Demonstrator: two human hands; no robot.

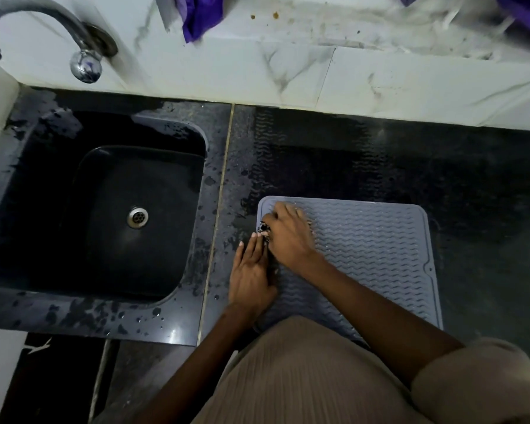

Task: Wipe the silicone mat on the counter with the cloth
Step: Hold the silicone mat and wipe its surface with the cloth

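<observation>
The table [364, 166] was a dark polished stone top, and it was wet in many places; a wavy damp print lay on it just behind the mat. The black sink [114, 209] was set into it on the left, with a metal tap [43, 32] on the white marble wall above.

The mat [374, 255] lay flat on the table to the right of the sink, near the front edge. It was grey, with wavy ribs and a raised rim. I judged it light, soft and easy to bend, so it would slide on the wet stone if one pushed only from one side. The ribs probably keep water in the grooves, so the wiping should follow them. The best place to hold it seemed the left rim or a corner, pressed down flat.

The left hand [251, 270] lay on the left edge of the mat, its grip spread and flat, holding nothing. The right hand [288, 237] was near the far left corner, its grip pressed together on a small dark thing. This could be the cloth [263, 229], but it was too small and hidden to say surely. A purple fabric [199, 16] hung at the wall, well apart.
</observation>
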